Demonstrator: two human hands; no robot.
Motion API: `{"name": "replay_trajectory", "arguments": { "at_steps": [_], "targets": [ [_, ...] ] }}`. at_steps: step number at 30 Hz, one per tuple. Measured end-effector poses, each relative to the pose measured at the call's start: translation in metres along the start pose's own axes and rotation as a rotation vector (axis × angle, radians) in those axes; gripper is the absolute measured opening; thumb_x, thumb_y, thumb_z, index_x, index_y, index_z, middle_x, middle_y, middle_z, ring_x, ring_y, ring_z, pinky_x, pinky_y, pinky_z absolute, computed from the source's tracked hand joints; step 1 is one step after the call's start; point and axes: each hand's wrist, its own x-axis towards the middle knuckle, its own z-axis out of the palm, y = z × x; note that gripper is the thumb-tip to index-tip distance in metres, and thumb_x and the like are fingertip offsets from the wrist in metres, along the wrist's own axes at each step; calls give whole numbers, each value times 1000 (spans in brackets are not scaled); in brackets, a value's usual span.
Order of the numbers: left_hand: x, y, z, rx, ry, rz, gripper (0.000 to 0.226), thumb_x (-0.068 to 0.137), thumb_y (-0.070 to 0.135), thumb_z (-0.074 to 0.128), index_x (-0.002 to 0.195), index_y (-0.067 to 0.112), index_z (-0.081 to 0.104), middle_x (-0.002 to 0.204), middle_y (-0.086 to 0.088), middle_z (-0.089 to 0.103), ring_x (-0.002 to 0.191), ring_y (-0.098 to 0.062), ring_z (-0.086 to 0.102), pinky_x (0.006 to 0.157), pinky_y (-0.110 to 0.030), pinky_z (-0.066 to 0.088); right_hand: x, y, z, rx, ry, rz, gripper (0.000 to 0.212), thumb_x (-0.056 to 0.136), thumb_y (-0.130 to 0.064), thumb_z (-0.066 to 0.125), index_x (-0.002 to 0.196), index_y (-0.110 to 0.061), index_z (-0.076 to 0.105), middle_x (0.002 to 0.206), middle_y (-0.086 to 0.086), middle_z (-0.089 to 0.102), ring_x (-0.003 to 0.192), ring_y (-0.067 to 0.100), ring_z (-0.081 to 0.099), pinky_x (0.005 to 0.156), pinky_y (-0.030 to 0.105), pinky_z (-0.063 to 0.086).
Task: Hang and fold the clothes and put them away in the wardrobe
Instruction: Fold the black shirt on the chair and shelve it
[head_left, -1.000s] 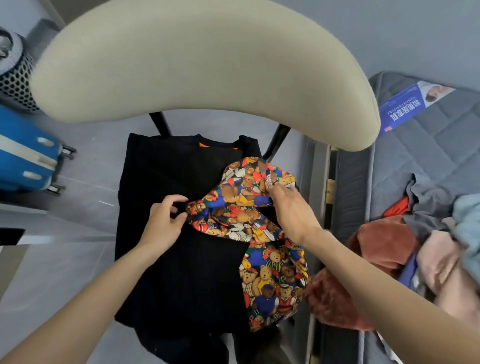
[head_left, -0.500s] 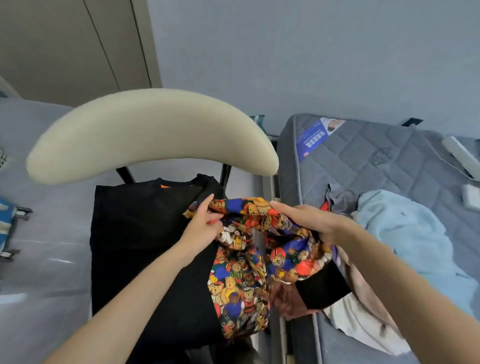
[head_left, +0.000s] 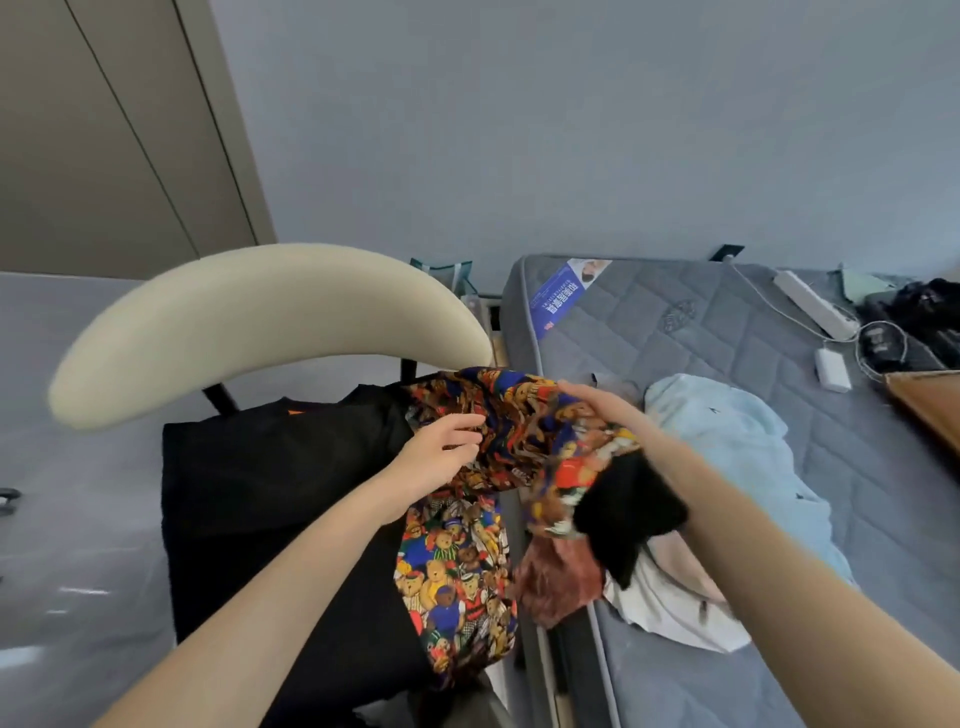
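Two garments centre frame: black top (head_left: 270, 493) flat on the chair (head_left: 260, 312); just right, left hand (head_left: 436, 457) pinching the bear-print shirt (head_left: 535, 436), right hand (head_left: 597, 408) gripping its upper edge. It's held up, probably to spread for folding.

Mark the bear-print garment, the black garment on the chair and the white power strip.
bear-print garment (head_left: 457, 571), head view, on its hanging lower part.
black garment (head_left: 270, 467), head view, on its flat middle.
power strip (head_left: 813, 304), head view, on the middle of its white body.
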Motion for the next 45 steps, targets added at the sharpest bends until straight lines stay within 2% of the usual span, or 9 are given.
{"name": "replay_trajectory", "arguments": {
  "at_steps": [3, 10, 18, 21, 26, 32, 35, 39, 45],
  "targets": [
    [-17, -6, -18, -90, 15, -106, 31, 100, 28, 47, 131, 34, 50, 126, 6, 59, 112, -12, 58, 95, -34, 49, 18, 17, 35, 205, -102, 39, 37, 95, -26, 58, 122, -1, 58, 93, 11, 66, 79, 20, 66, 74, 29, 57],
    [-67, -65, -87, -701, 125, -241, 59, 86, 67, 37, 127, 28, 53, 124, -2, 63, 115, -20, 60, 91, -40, 51, 53, 39, 120, 83, -65, 120, 26, 101, -22, 48, 107, 0, 59, 100, 21, 69, 71, 25, 73, 68, 33, 59],
    [-95, -115, -126, -812, 350, -105, 107, 45, 28, 95, 135, 47, 41, 125, 1, 52, 114, -21, 59, 89, -47, 54, 100, 46, 199, 58, -162, 197, 29, 104, -12, 40, 131, -1, 41, 105, 27, 60, 62, 27, 72, 59, 32, 60],
    [-80, -134, -138, -641, 626, -196, 59, 77, 1, 75, 123, 31, 54, 130, -4, 51, 105, -20, 63, 77, -38, 59, 122, 50, 211, -12, -210, 194, 31, 103, -10, 42, 133, -10, 38, 112, 20, 60, 82, 30, 72, 65, 35, 61],
    [-41, -173, -171, -555, 841, -368, 42, 91, 21, 64, 129, 14, 49, 120, -15, 62, 74, -24, 72, 56, -26, 59, 163, 71, 201, -583, -253, 1, 38, 98, -19, 53, 134, -28, 45, 132, 3, 58, 111, 22, 60, 88, 32, 51],
    [-9, -213, -196, -405, 971, -468, 25, 92, 31, 61, 110, 14, 56, 83, -8, 65, 55, -17, 62, 45, -19, 52, 211, 109, 173, -1155, -274, -192, 51, 98, -25, 49, 140, -48, 31, 137, -8, 43, 76, 14, 61, 72, 34, 49],
    [3, -236, -208, -228, 1072, -435, 22, 95, 36, 56, 101, 14, 57, 83, -12, 67, 53, -20, 60, 47, -28, 49, 237, 127, 161, -1405, -292, -236, 55, 98, -35, 45, 139, -59, 19, 158, 0, 18, 141, 32, 26, 113, 52, 24],
    [18, -266, -228, -228, 1156, -565, 35, 93, 42, 56, 104, 8, 60, 96, -17, 68, 80, -33, 66, 76, -41, 55, 257, 135, 154, -1687, -307, -232, 60, 99, -32, 42, 144, -58, 12, 162, -5, -6, 146, 36, -11, 116, 62, 1],
    [27, -264, -198, 343, 1321, -596, 48, 86, 18, 64, 130, 11, 46, 137, -17, 41, 127, -36, 36, 98, -48, 31, 274, 144, 143, -1855, -264, -245, 48, 102, -39, 37, 148, -44, 23, 162, -5, 4, 148, 30, -2, 116, 60, 9]
  ]
}}
